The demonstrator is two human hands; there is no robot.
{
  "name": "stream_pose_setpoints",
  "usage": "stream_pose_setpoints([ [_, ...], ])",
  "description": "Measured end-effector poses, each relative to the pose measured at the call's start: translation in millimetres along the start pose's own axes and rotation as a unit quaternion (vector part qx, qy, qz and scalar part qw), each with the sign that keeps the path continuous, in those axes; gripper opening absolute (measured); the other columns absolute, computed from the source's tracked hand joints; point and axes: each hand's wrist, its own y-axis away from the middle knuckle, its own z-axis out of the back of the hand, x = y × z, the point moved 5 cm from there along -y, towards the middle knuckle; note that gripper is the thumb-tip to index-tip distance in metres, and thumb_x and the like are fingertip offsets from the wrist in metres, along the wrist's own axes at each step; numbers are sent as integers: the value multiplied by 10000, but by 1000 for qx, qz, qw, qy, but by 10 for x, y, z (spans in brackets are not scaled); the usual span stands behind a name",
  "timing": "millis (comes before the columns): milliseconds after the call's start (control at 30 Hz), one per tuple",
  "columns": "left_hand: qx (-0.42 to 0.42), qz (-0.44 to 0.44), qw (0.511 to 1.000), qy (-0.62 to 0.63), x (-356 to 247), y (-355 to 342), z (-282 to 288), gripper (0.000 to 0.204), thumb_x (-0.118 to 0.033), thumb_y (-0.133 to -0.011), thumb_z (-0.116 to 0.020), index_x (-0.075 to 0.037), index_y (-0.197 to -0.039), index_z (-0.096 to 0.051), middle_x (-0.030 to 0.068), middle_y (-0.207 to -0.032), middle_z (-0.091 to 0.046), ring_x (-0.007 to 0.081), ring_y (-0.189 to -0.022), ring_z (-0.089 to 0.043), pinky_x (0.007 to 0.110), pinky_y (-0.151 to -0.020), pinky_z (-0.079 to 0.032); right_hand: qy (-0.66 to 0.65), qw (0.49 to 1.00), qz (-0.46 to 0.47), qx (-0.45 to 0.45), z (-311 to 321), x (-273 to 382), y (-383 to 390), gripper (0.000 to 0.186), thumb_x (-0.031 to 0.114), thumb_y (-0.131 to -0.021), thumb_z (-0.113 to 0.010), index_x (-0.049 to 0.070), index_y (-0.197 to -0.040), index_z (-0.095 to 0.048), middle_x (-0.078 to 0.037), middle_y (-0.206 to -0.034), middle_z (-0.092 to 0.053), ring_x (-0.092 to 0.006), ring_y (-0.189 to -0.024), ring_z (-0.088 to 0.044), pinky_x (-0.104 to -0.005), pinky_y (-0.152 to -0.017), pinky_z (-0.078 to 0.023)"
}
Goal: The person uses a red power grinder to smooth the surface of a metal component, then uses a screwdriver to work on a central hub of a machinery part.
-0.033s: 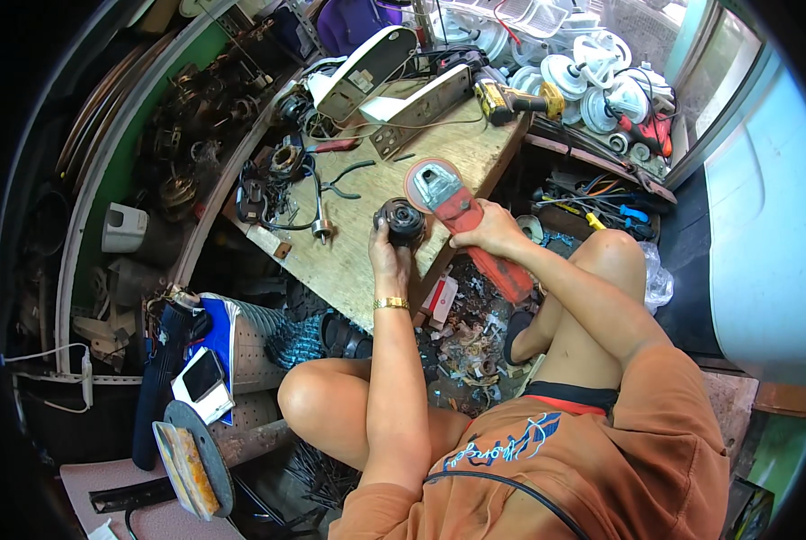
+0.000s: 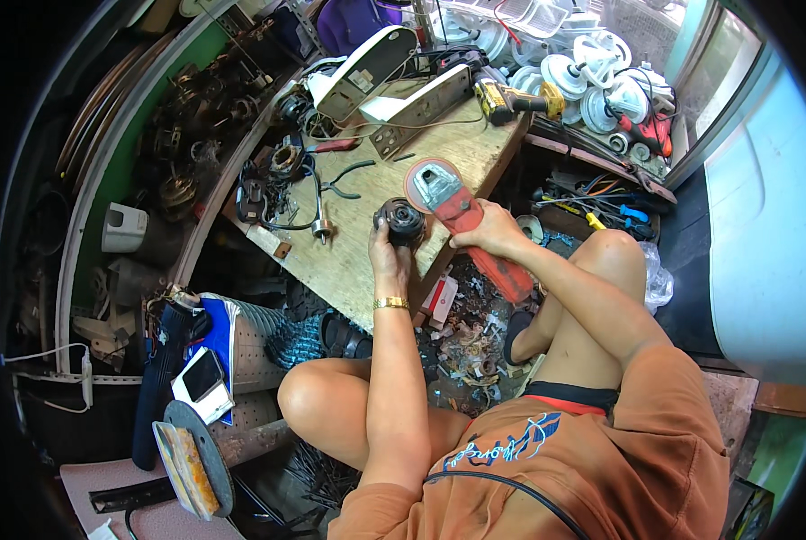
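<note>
My left hand (image 2: pixel 390 256) is closed round a dark, round motor-like part (image 2: pixel 403 221), held over the near edge of the wooden bench. My right hand (image 2: pixel 496 230) grips the red body of an angle grinder (image 2: pixel 500 273). Its disc (image 2: pixel 418 188), behind a silver gear head, is close to the upper right of the dark part; I cannot tell whether they touch. Left of the dark part, black-handled pliers (image 2: pixel 342 180) lie on the bench, beside a metal shaft with a brass-coloured end (image 2: pixel 321 225).
The wooden bench (image 2: pixel 367 261) also bears white casings (image 2: pixel 421 103), a yellow cordless drill (image 2: pixel 502 101) and wired motor parts (image 2: pixel 286 162). White plastic fan parts (image 2: pixel 592 81) are piled at the far right. Scraps (image 2: pixel 475 360) litter the floor between my legs. A phone (image 2: pixel 205 374) rests at left.
</note>
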Motion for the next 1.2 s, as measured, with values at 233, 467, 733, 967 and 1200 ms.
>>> stream_pose_setpoints([
  [233,-27,-16,999,2,-34,6,42,414,-281,-1091,-439,17,-1361,-537,196,-1329,-626,368,-1179,-642,558,-1018,-536,9,1000,-3,11,-23,80,36,908,500,-546,-880,-28,-1245,-644,-236,-1195,-702,-357,-1118,-683,-424,-979,-517],
  [467,-6,-16,1000,3,-35,8,2,408,-271,-1094,-433,20,-1362,-535,197,-1322,-629,368,-1180,-643,555,-1018,-537,13,1000,-3,9,-4,75,32,901,499,-548,-878,-31,-1238,-646,-238,-1183,-704,-358,-1112,-684,-424,-972,-520],
  [733,-10,-8,1000,0,-22,26,-15,417,-281,-1097,-426,21,-1366,-529,201,-1337,-619,369,-1201,-631,563,-1037,-521,10,1000,-1,9,0,60,36,921,498,-545,-881,-34,-1256,-634,-239,-1199,-698,-359,-1126,-678,-423,-985,-516],
  [967,-9,-7,1000,2,-21,3,20,413,-277,-1096,-426,16,-1369,-528,199,-1349,-614,371,-1208,-627,566,-1044,-513,11,1000,0,-7,-2,39,21,910,496,-539,-879,-34,-1240,-642,-242,-1192,-700,-361,-1120,-679,-422,-979,-518],
  [1200,-5,49,998,-26,-107,22,96,422,-307,-1079,-455,-6,-1360,-546,191,-1321,-636,350,-1203,-634,562,-1019,-527,14,1000,-2,-4,-22,25,-1,923,505,-532,-888,-34,-1241,-644,-232,-1183,-707,-356,-1110,-684,-418,-978,-516],
])
